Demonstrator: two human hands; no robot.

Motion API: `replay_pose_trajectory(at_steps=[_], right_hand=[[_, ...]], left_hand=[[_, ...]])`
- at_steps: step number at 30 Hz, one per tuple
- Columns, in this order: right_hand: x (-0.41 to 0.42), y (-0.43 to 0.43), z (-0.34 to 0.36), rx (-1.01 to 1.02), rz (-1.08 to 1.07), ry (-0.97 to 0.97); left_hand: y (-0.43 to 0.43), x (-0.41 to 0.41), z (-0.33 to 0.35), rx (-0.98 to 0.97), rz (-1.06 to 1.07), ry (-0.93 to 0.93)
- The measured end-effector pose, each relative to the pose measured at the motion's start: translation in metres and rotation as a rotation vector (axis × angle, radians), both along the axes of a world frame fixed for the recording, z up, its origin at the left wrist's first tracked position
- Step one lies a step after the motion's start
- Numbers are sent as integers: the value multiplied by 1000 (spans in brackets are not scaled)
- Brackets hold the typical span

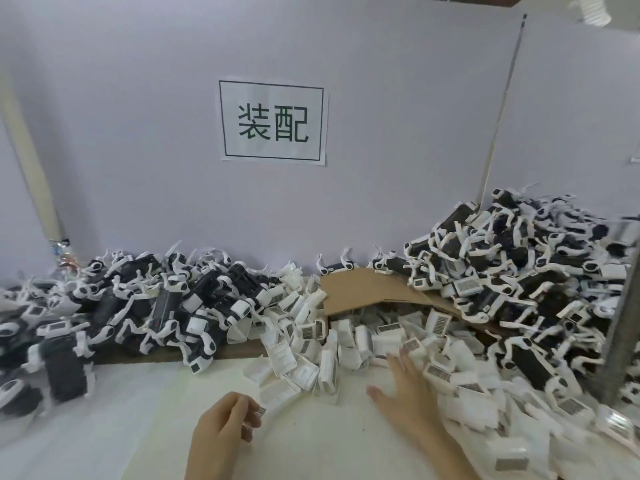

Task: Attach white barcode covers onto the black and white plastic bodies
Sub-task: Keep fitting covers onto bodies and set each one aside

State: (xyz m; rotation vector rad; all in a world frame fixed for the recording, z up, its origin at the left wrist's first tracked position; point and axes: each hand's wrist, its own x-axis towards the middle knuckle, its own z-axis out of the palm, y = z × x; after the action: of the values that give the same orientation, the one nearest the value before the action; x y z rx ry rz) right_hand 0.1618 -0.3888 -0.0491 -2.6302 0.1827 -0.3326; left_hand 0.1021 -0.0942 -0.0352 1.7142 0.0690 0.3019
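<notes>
Curled at six o'clock, the left hand [221, 431] pinches a small white barcode cover [260, 411]. At five, the right hand [408, 393] lies flat, fingers spread, on the heap of white covers [346, 344]. Black-and-white plastic bodies [166, 304] are piled at nine and three, flanking bent brown cardboard [360, 289] on the pale surface [156, 410].
</notes>
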Motion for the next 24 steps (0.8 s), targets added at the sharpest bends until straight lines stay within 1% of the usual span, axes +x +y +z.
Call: replay_pose_trajectory(at_steps=[1, 2, 4, 7, 11, 13, 14, 16, 19, 22, 24], right_hand=[[-2, 3, -6, -73, 27, 11], [-4, 5, -9, -97, 42, -2], [-7, 9, -7, -58, 37, -31], [-9, 10, -3, -55, 41, -68], [-14, 11, 1, 154, 78, -174], [-16, 13, 3, 188, 84, -228], [-16, 13, 4, 192, 91, -256], [-16, 13, 3, 205, 108, -272], [-15, 14, 0, 205, 139, -209], [-13, 15, 0, 167, 115, -205], [-12, 12, 0, 107, 54, -214]], left_hand=[[-1, -1, -1, 8, -3, 4], [-2, -1, -2, 21, -7, 5], [-4, -4, -2, 44, -13, 3], [-5, -6, -1, 78, 9, -21], [1, 0, 4, 69, 117, -46], [6, 8, 5, 123, 161, -31], [9, 14, 4, 182, 173, -25], [20, 31, 1, 370, 216, -9], [47, 62, -3, 664, 287, 41], [68, 93, -7, 796, 260, 180], [72, 108, -11, 831, 255, 240]])
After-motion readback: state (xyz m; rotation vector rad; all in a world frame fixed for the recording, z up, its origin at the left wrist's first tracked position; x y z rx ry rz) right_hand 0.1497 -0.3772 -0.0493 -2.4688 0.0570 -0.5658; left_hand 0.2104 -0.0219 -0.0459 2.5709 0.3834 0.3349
